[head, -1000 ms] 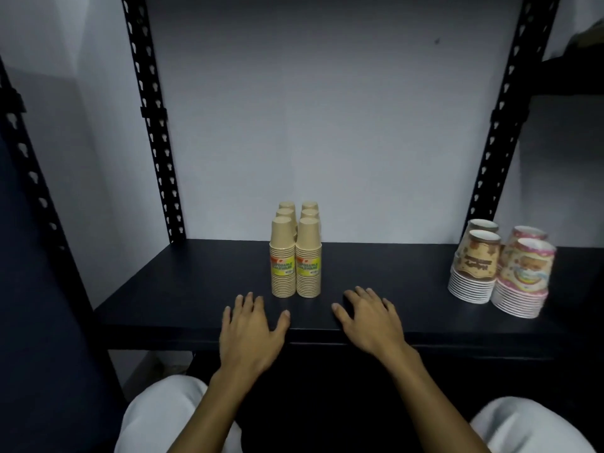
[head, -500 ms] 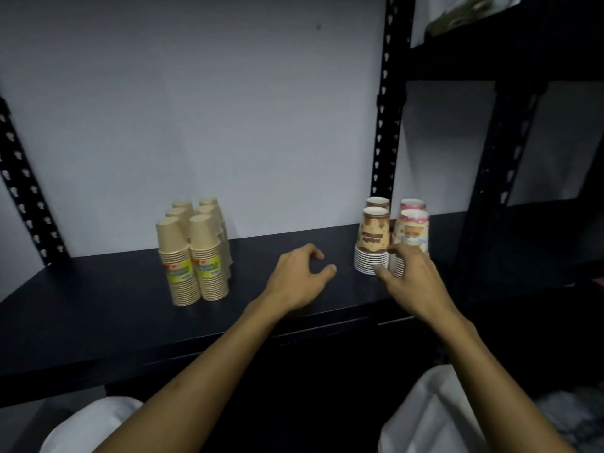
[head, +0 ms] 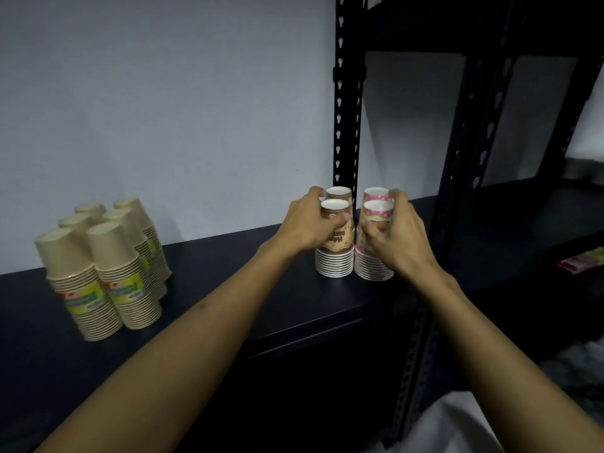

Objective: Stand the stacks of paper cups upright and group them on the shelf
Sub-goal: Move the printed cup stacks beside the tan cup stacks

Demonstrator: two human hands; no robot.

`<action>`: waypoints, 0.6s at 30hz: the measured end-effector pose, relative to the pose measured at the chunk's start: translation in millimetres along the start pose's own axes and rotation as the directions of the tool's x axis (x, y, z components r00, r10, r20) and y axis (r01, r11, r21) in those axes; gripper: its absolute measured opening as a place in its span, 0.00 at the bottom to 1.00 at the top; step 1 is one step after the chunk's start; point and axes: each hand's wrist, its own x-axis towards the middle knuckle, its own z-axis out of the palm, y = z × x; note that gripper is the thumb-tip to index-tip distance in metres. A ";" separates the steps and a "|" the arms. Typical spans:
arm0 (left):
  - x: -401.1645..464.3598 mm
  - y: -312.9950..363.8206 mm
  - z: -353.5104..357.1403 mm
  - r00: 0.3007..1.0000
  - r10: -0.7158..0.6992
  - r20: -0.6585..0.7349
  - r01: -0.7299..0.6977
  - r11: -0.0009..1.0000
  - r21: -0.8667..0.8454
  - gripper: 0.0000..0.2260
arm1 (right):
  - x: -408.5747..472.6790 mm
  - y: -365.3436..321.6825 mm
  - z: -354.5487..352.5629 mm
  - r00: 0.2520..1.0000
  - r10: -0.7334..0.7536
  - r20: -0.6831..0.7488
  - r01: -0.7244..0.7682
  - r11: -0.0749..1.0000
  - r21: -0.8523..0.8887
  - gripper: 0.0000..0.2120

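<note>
Head view, left hand (head: pixel 309 223) grip round brown cup stack (head: pixel 336 238), right hand (head: pixel 397 235) grip round pink stack (head: pixel 372 256)

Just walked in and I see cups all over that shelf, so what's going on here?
A person is tidying stacks of paper cups on a dark shelf. The left hand holds the brown printed stacks and the right hand holds the pink printed stacks right beside them; both pairs stand upright, rims down. To the left, six plain tan stacks already stand grouped together, untouched.
</note>
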 end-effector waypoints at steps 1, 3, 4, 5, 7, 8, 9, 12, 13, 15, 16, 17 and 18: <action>2.2 -2.6 -1.3 1.000 0.013 0.014 -0.013 1.000 0.011 0.25 | 1.4 1.4 2.2 1.000 -0.003 0.000 0.003 1.000 0.013 0.27; 5.5 -7.6 -6.8 0.998 0.042 0.041 -0.044 0.998 0.048 0.24 | 1.9 2.9 5.6 1.000 -0.020 -0.012 0.020 0.999 0.025 0.25; 6.3 -9.3 -11.8 0.997 0.048 0.065 -0.052 0.996 0.074 0.27 | 2.0 2.3 7.0 0.999 -0.029 -0.013 0.030 0.999 0.036 0.25; 6.3 -11.2 -18.1 0.994 0.048 0.096 -0.058 0.992 0.109 0.31 | 1.8 0.8 8.5 0.999 -0.043 -0.006 0.043 0.998 0.046 0.25; 5.0 -15.7 -33.8 0.985 0.058 0.164 -0.091 0.976 0.200 0.36 | 1.1 -4.5 13.5 0.997 -0.078 0.022 0.077 0.996 0.047 0.28; 3.2 -18.4 -42.4 0.980 0.064 0.187 -0.109 0.964 0.241 0.36 | 0.3 -8.2 17.3 0.995 -0.090 0.038 0.089 0.995 0.048 0.29; 0.6 -21.9 -51.4 0.978 0.061 0.200 -0.115 0.955 0.272 0.36 | -1.0 -12.8 21.6 0.993 -0.103 0.051 0.100 0.993 0.059 0.29; -13.9 -37.0 -76.9 0.979 0.041 0.198 -0.100 0.949 0.299 0.25 | -6.7 -27.1 39.3 0.984 -0.161 0.071 0.151 0.980 0.127 0.26; -19.4 -42.8 -84.9 0.981 0.040 0.191 -0.097 0.949 0.300 0.22 | -8.3 -32.0 45.4 0.980 -0.178 0.086 0.166 0.977 0.137 0.26; -28.9 -52.5 -103.2 0.983 0.017 0.181 -0.075 0.945 0.317 0.20 | -9.7 -42.7 57.8 0.968 -0.213 0.130 0.193 0.969 0.154 0.29; -32.7 -55.7 -113.7 0.982 -0.003 0.189 -0.064 0.936 0.347 0.20 | -9.4 -48.6 64.1 0.960 -0.233 0.154 0.206 0.964 0.169 0.29; -35.2 -58.3 -124.0 0.979 -0.029 0.203 -0.056 0.916 0.397 0.20 | -9.1 -55.0 70.3 0.951 -0.253 0.177 0.221 0.958 0.184 0.30; -37.2 -59.5 -133.7 0.974 -0.056 0.219 -0.052 0.887 0.459 0.21 | -8.5 -61.1 76.7 0.942 -0.273 0.195 0.235 0.952 0.197 0.29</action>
